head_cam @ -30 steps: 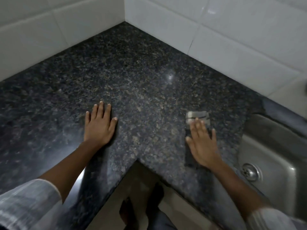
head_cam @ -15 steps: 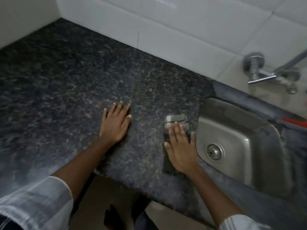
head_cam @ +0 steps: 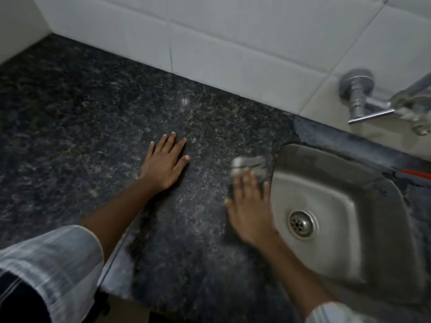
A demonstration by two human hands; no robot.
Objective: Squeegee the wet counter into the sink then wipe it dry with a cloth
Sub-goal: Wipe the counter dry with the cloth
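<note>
My right hand point(head_cam: 250, 208) presses flat on a dark squeegee with a grey metal end point(head_cam: 250, 163). The tool lies on the dark speckled granite counter point(head_cam: 93, 127), right against the left rim of the steel sink point(head_cam: 345, 229). Most of the tool is hidden under my palm, and both are blurred. My left hand point(head_cam: 166, 162) lies flat on the counter to the left, fingers spread, holding nothing. No cloth is in view.
White tiled walls point(head_cam: 233, 38) back the counter. A chrome tap point(head_cam: 363, 99) sticks out of the wall above the sink. Something red point(head_cam: 417, 174) lies at the sink's far right. The counter's front edge point(head_cam: 116, 259) runs by my left sleeve.
My right hand has slid the squeegee rightward across the counter to the sink's rim. My view has swung right, so more of the sink and the tap show. My left hand stays flat.
</note>
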